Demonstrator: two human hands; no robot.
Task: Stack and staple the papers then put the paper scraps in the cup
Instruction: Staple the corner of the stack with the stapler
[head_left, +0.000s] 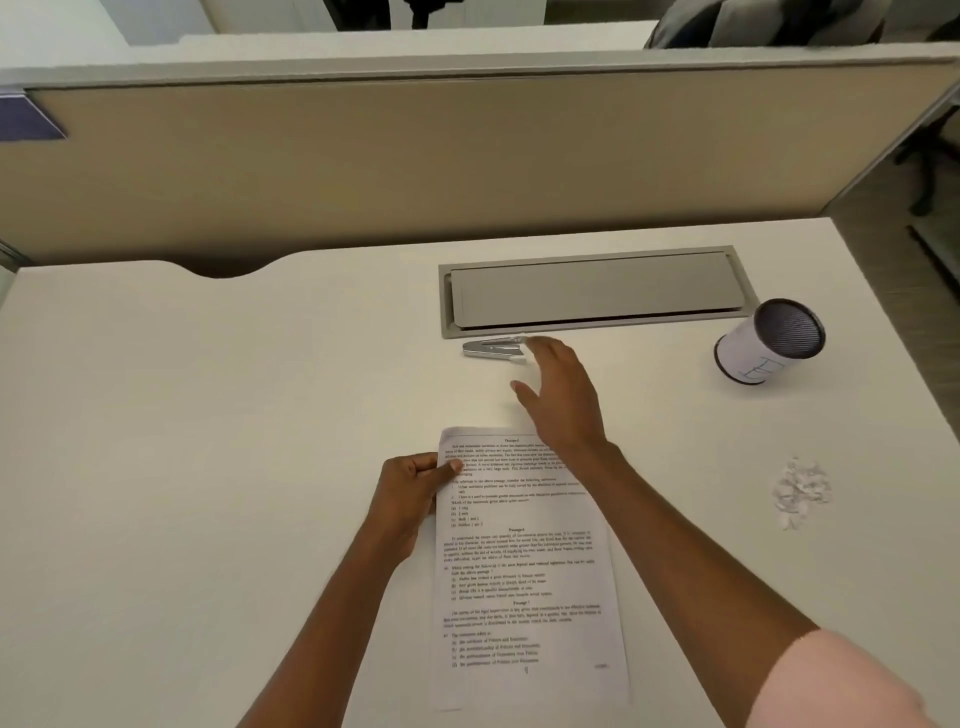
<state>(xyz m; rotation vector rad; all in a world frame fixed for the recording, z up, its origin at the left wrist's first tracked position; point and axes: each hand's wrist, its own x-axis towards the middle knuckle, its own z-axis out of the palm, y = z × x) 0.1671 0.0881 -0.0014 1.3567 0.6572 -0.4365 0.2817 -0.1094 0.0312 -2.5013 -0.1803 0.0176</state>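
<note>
The stack of printed papers (524, 566) is laid flat on the white bench (208, 415), near its front edge and slightly tilted. Its upper left edge is pinched by the left hand (410, 493): the thumb is pressed on the top sheet and the fingers (400, 465) are curled together against the margin. The upper right corner of the sheets is crossed by the right forearm. The right hand (563, 400) is stretched forward above the bench, its fingers (545, 349) spread apart and empty, the tips blurred and just beside the rear end of the stapler (493, 348); whether contact is made cannot be told. The stapler is lying on its side directly in front of the grey cable tray cover (592, 291) set into the bench. Farther right, the cup (769, 340) is seen upright, well apart from the papers. A small heap of white paper scraps (800, 488) is found nearer the front, right of the papers.
</note>
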